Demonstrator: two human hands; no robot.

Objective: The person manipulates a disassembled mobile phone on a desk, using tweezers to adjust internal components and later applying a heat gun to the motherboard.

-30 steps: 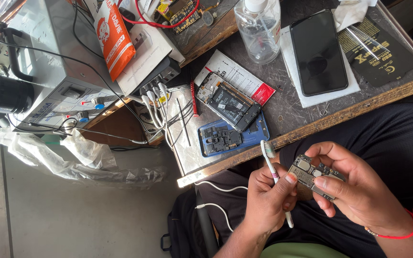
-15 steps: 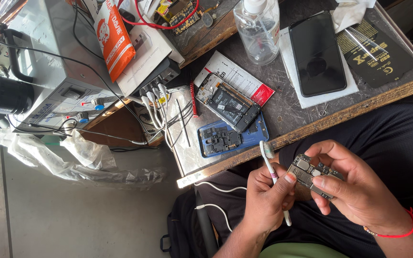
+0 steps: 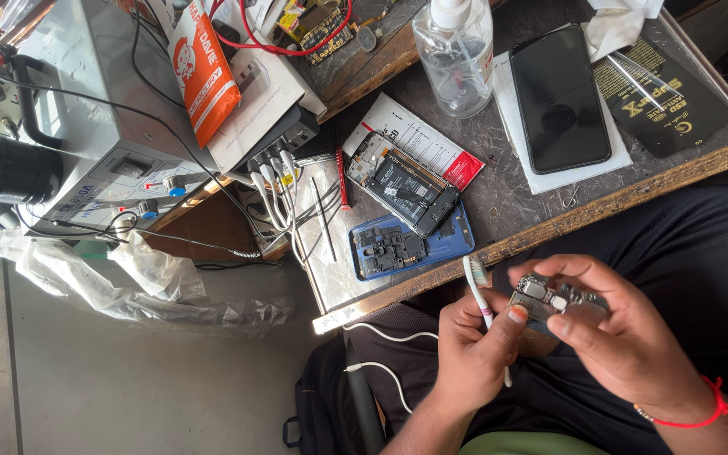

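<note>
Lower right of the frame: the right hand [image 3: 625,337] is clamped on a small phone circuit board [image 3: 554,299], thumb and fingers pinching its edges, component side up. The board sits above the person's lap, just below the wooden edge of the workbench [image 3: 549,236].

Lower centre: the left hand [image 3: 473,345] is closed around the handle of a white toothbrush [image 3: 484,307], thumb pressed against the shaft. The bristle head points up, just beside the board's left end; whether the bristles touch it cannot be told.

On the bench, centre of frame: an opened phone body [image 3: 406,190] lying on a red-and-white leaflet [image 3: 431,143], and a blue back cover [image 3: 410,248] close to the bench edge. Upper right: a dark phone [image 3: 559,97] on white paper. Upper centre: a clear pump bottle [image 3: 455,55].

Assessment: the step in hand appears to be brushing the board clean. Done well, it calls for light, short strokes running along the board, the right-hand grip kept on the edges and off the components, and the board held steady and level. Heavy pressure could dislodge small parts.
</note>
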